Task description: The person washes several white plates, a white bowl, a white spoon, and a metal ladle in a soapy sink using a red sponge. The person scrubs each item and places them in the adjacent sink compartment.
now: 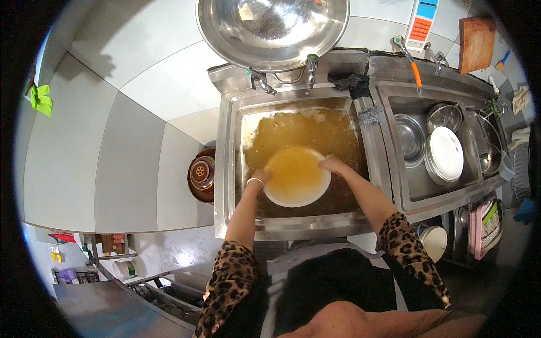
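Note:
A white plate (297, 179) lies partly in murky yellow-brown water inside a stainless steel sink (301, 223). My left hand (261, 177) holds its left rim, the fingertips blurred under the water. On the upper right of the rim, my right hand (334, 164) grips the edge. White foam (252, 126) floats along the sink's left and top sides. Two metal faucets, a left one (261, 81) and a right one (312, 69), stand behind the basin. A steel wool scourer (370, 114) rests on the divider to the right.
The adjoining sink (393, 186) holds stacked white plates (448, 154) and metal bowls (408, 139). A large steel basin (272, 29) leans behind the faucets. Brown lidded pottery (203, 173) stands left of the sink. A wooden cutting board (476, 45) is at the upper right.

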`<state>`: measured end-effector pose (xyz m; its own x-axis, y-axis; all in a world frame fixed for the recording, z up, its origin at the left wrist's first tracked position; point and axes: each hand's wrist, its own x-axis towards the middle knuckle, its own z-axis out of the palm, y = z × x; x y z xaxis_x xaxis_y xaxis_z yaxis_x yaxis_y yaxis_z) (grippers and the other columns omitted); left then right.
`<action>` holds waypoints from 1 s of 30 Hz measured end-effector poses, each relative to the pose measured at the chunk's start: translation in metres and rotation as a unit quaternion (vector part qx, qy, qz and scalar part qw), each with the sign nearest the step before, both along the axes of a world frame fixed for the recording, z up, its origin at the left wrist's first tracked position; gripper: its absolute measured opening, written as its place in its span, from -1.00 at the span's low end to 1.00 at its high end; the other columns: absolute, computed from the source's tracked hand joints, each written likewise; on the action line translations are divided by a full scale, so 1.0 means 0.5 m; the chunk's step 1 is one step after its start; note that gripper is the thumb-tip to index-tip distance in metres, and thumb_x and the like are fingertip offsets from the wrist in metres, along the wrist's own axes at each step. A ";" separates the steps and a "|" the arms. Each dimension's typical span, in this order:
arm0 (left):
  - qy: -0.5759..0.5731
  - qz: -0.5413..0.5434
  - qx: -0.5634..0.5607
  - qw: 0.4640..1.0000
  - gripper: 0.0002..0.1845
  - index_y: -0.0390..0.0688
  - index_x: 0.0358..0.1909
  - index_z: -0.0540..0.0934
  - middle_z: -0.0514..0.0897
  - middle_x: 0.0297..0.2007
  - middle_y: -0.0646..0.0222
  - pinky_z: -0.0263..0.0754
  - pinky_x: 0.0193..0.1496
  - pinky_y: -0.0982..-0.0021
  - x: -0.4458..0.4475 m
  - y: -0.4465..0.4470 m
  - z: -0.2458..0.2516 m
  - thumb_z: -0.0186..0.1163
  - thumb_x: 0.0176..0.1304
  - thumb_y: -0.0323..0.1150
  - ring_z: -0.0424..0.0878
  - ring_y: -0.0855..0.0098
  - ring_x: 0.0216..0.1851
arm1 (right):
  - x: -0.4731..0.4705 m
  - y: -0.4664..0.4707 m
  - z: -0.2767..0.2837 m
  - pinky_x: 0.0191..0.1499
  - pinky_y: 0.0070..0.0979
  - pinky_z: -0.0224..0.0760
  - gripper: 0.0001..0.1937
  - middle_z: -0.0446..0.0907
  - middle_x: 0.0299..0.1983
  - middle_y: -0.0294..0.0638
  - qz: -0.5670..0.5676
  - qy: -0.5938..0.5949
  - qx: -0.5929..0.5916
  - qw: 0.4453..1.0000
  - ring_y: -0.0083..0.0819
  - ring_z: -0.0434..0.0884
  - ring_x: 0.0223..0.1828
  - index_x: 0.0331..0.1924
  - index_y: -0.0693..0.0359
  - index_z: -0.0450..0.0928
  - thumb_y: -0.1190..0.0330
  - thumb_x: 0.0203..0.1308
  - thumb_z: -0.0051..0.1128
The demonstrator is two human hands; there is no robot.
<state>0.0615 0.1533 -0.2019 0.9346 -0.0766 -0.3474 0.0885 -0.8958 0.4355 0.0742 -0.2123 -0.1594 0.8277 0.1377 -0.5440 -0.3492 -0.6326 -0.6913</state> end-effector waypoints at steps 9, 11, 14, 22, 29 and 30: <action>-0.111 -0.021 -0.142 0.983 -0.62 -0.17 0.03 0.66 0.74 -0.19 -0.04 0.57 -0.08 0.07 0.020 -0.073 0.308 0.16 0.28 -0.17 0.69 -0.08 -0.16 | -0.021 -0.007 -0.006 -0.09 -0.20 0.57 -0.52 0.70 -0.15 0.10 -0.051 -0.077 0.153 0.984 -0.08 0.73 -0.17 0.08 0.31 0.59 0.13 0.19 0.23; -0.215 -0.077 -0.004 0.974 -0.62 0.05 0.13 0.62 0.70 -0.34 -0.07 0.60 -0.20 0.07 0.012 -0.079 0.330 0.14 0.35 -0.08 0.70 -0.04 -0.31 | -0.017 -0.007 0.058 -0.05 -0.22 0.55 -0.49 0.69 -0.12 0.08 -0.013 -0.132 0.109 0.985 -0.10 0.71 -0.12 0.16 0.28 0.54 0.15 0.20 0.24; -0.263 -0.173 0.128 0.941 -0.54 0.12 0.31 0.48 0.69 -0.49 0.04 0.60 -0.32 0.06 -0.003 -0.124 0.406 0.07 0.40 -0.12 0.71 0.03 -0.40 | -0.032 -0.018 0.181 0.00 -0.25 0.52 -0.43 0.68 -0.10 0.00 0.041 -0.327 -0.053 0.942 -0.13 0.67 -0.07 0.25 0.22 0.46 0.16 0.19 0.27; -0.361 -0.324 0.309 0.818 -0.46 0.09 0.31 0.47 0.73 -0.20 0.28 0.61 -0.35 0.21 -0.056 -0.291 0.585 0.07 0.25 -0.40 0.72 0.30 -0.42 | -0.035 0.049 0.453 0.05 -0.13 0.51 -0.37 0.67 -0.10 0.10 0.242 -0.295 -0.237 0.894 0.01 0.68 -0.05 0.38 0.04 0.32 0.23 0.20 0.21; -0.610 -0.254 0.155 0.735 -0.53 -0.06 0.04 0.68 0.69 -0.51 0.38 0.45 0.29 0.11 -0.073 -0.282 0.724 0.34 -0.01 -0.34 0.67 0.33 -0.28 | -0.116 -0.048 0.462 -0.10 -0.14 0.59 -0.49 0.70 -0.21 0.14 0.033 -0.427 0.032 0.903 0.05 0.73 -0.25 0.34 0.09 0.39 0.37 0.28 0.02; -0.611 -0.205 0.098 0.759 -0.57 -0.09 -0.01 0.71 0.69 -0.52 0.37 0.45 0.29 0.11 -0.080 -0.268 0.739 0.37 -0.02 -0.36 0.67 0.35 -0.31 | -0.133 -0.062 0.463 -0.09 -0.17 0.58 -0.51 0.70 -0.21 0.15 -0.007 -0.430 0.075 0.900 0.03 0.73 -0.25 0.33 0.10 0.41 0.37 0.30 0.02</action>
<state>0.0215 0.0192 0.1675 0.4808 -0.5063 0.7159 -0.5765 -0.7977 -0.1769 0.0079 -0.2432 0.0723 0.9360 0.1426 0.3218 0.3482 -0.5096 -0.7868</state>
